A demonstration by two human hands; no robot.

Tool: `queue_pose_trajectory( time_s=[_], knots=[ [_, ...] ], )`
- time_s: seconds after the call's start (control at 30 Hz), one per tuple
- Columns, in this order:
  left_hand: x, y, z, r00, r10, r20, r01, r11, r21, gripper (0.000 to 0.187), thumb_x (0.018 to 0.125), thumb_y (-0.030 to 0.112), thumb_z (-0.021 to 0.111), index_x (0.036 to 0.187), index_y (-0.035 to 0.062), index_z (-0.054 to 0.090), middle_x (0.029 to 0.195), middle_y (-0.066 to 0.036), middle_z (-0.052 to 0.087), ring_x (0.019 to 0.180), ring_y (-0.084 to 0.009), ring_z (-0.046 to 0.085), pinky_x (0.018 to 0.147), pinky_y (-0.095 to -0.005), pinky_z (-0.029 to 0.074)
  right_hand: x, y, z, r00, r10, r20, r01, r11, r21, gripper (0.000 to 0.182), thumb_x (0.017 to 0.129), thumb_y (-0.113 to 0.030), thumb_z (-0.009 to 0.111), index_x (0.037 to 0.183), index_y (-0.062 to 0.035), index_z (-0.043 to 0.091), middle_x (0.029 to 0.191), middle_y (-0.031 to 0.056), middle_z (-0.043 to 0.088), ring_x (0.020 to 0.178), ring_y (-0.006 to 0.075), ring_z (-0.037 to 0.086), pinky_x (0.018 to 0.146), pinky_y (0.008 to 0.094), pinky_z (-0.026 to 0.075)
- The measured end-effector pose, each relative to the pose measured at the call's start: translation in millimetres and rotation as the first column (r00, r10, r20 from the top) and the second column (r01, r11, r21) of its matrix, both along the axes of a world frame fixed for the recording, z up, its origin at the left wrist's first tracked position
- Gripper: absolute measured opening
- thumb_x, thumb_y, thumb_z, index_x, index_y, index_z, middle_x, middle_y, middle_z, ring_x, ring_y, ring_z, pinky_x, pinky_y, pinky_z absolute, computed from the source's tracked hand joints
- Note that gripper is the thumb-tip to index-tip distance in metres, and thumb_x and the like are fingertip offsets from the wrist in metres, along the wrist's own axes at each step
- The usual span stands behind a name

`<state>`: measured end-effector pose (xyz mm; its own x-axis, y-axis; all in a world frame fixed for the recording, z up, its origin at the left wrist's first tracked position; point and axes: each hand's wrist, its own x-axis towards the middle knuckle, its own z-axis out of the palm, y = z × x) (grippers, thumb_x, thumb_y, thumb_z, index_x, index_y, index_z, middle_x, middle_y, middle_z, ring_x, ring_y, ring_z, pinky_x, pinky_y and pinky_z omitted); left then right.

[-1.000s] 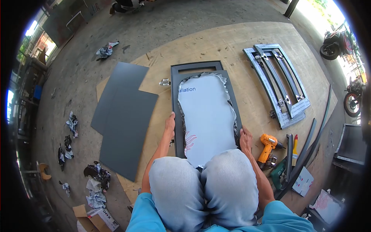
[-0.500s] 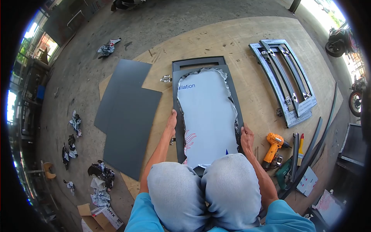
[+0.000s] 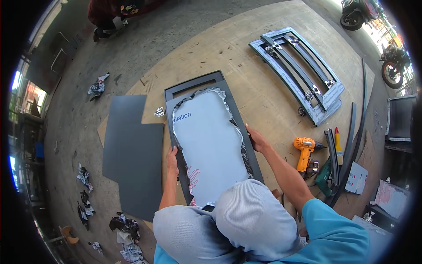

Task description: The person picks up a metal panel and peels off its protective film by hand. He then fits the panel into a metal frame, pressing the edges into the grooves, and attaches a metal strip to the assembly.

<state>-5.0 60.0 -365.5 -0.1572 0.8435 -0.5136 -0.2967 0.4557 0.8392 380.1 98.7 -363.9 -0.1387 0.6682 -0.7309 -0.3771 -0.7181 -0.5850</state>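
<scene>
A dark grey framed panel (image 3: 206, 132) lies tilted in front of my knees, its face mostly covered by pale film with torn, crumpled edges. A narrow slot runs across its far end. My left hand (image 3: 172, 162) grips the panel's left edge, thumb on top. Farther up on the opposite edge, my right hand (image 3: 256, 139) is closed round the rim, fingers partly hidden beneath. A metal hinge (image 3: 159, 111) sticks out beside the panel's far left side. Left of it lies a flat dark grey sheet (image 3: 136, 154) with stepped edges. My knees hide the panel's near end.
Several film-wrapped frames with hinges (image 3: 303, 75) lie on the plywood (image 3: 220, 61). An orange drill (image 3: 304, 152), a green power tool (image 3: 324, 178), a brush (image 3: 338, 143) and dark strips (image 3: 351, 136) are at right. Crumpled film (image 3: 125, 226) litters the floor; a person (image 3: 112, 17) is at far left.
The panel has turned anticlockwise, its far end swinging left. My right hand has slid or shifted farther up its edge. The whole view has also shifted, and a person shows at top left.
</scene>
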Motion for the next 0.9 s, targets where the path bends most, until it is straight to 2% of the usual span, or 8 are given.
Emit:
queue_pose_trajectory(
  time_s=[0.07,0.17,0.23,0.4,0.47,0.57,0.77,0.9],
  knots=[
    [6.4,-7.6,8.6,0.999,-0.031,-0.033,0.03,0.999,-0.03,0.039,0.094,0.024,0.049,0.125,0.0009,0.05,0.106,-0.006,0.059,0.091,-0.0148,0.054,0.082,-0.0273,0.043,-0.3,14.3,-15.4,0.974,0.156,-0.163,-0.162,0.987,-0.021,0.043,0.094,-0.047,0.045,0.104,-0.0085,0.061,0.073,0.0037,0.059,0.068,0.0111,0.056,0.069,0.0312,0.049],
    [10.8,-9.9,16.1,0.996,0.038,-0.085,-0.028,0.992,0.124,0.043,0.093,0.024,0.048,0.129,0.0004,0.047,0.115,-0.009,0.057,0.101,-0.0167,0.053,0.09,-0.0276,0.04,-4.4,27.4,-5.2,0.917,0.075,-0.392,-0.043,0.995,0.089,0.041,0.093,-0.044,0.047,0.105,-0.0075,0.06,0.08,0.0046,0.061,0.072,0.0129,0.056,0.071,0.0308,0.049],
    [19.3,-9.4,47.6,0.945,0.143,-0.296,-0.083,0.975,0.205,0.044,0.093,0.024,0.048,0.131,0.0006,0.046,0.123,-0.01,0.053,0.107,-0.0184,0.051,0.094,-0.0284,0.038,-15.8,41.1,29.3,0.933,0.074,-0.353,-0.049,0.996,0.079,0.039,0.093,-0.042,0.049,0.11,-0.0075,0.059,0.087,0.0048,0.062,0.075,0.0137,0.057,0.073,0.031,0.05],
    [-1.5,19.2,108.0,0.965,0.219,-0.146,-0.154,0.919,0.364,0.046,0.094,0.024,0.048,0.134,0.0015,0.043,0.125,-0.009,0.052,0.108,-0.0193,0.051,0.095,-0.0286,0.039,-29.7,82.2,152.3,0.911,0.168,-0.375,-0.057,0.956,0.289,0.046,0.09,-0.032,0.057,0.128,-0.0079,0.048,0.112,0.0052,0.06,0.089,0.0158,0.059,0.079,0.0314,0.049],
    [-4.0,38.2,155.5,0.953,0.291,-0.086,-0.221,0.858,0.463,0.045,0.095,0.025,0.047,0.134,0.0021,0.043,0.122,-0.009,0.053,0.106,-0.0189,0.052,0.091,-0.028,0.041,-35.5,98.3,211.0,0.939,0.248,-0.239,-0.071,0.82,0.568,0.056,0.088,-0.028,0.06,0.137,-0.0093,0.038,0.121,0.0039,0.055,0.096,0.0135,0.058,0.082,0.0298,0.049],
    [-1.0,58.4,247.1,0.945,0.322,-0.066,-0.206,0.736,0.645,0.043,0.095,0.026,0.047,0.131,0.003,0.044,0.113,-0.007,0.057,0.097,-0.0169,0.056,0.083,-0.0266,0.045,-36.1,99.5,305.3,0.92,0.321,-0.225,-0.054,0.672,0.738,0.058,0.087,-0.03,0.06,0.137,-0.0095,0.038,0.119,0.0042,0.056,0.099,0.0114,0.056,0.083,0.0277,0.048],
    [-1.6,34.6,394.2,0.92,0.388,-0.055,-0.157,0.495,0.854,0.043,0.095,0.023,0.047,0.134,0.0066,0.043,0.114,-0.005,0.058,0.096,-0.016,0.058,0.08,-0.0262,0.047,-31.6,91.9,445.2,0.877,0.457,-0.148,-0.048,0.391,0.919,0.045,0.094,-0.03,0.05,0.132,-0.0072,0.041,0.108,0.0038,0.058,0.088,0.0101,0.06,0.075,0.0223,0.05],
    [-0.2,2.1,435.0,0.923,0.376,-0.083,-0.092,0.425,0.9,0.044,0.094,0.021,0.048,0.135,0.0068,0.041,0.114,-0.005,0.058,0.099,-0.0151,0.057,0.083,-0.0259,0.046,-27.3,62.9,490.6,0.845,0.504,-0.179,0.047,0.264,0.963,0.042,0.095,-0.026,0.049,0.13,-0.0047,0.041,0.106,0.0049,0.058,0.089,0.0106,0.061,0.075,0.0239,0.052]
  ],
)
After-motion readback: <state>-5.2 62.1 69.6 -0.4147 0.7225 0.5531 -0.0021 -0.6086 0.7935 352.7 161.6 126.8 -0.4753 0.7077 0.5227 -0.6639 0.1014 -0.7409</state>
